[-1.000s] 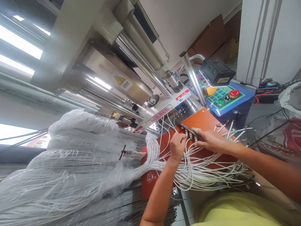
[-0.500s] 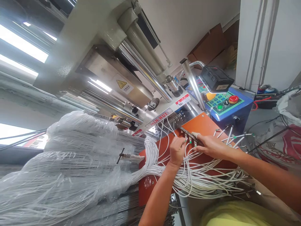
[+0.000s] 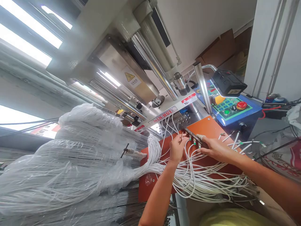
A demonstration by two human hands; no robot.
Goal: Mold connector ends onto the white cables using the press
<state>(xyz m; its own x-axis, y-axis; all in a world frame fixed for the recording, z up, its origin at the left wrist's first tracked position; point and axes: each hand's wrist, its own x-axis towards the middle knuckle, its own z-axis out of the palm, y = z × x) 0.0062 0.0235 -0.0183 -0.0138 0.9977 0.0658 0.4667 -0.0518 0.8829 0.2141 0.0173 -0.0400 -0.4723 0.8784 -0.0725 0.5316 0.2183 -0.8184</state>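
Note:
My right hand (image 3: pixel 215 149) grips a narrow dark metal mold bar (image 3: pixel 193 137) between thumb and fingers over the orange board. Several white cables end in small green-and-metal connectors (image 3: pixel 194 142) set in a row along the bar. My left hand (image 3: pixel 176 149) is closed in a pinch at the bar's far-left end, beside the connector closest to it. What its fingertips hold is too small to make out. Loops of white cable (image 3: pixel 191 163) run down from the connectors, below and between my hands.
A thick bundle of white cables (image 3: pixel 154 150) crosses the orange board (image 3: pixel 199 125) from a plastic-wrapped heap (image 3: pixel 89 150) at left. A clamp handle (image 3: pixel 125 150) stands at its edge. Behind rises a molding machine (image 3: pixel 141 75); right are a control panel (image 3: pixel 232 108) and lamp (image 3: pixel 228 83).
The view has shifted, so the scene sits further right. Against the bar, my left fingers have moved left off the nearest green connector toward the bar's far end. My right hand keeps its grip.

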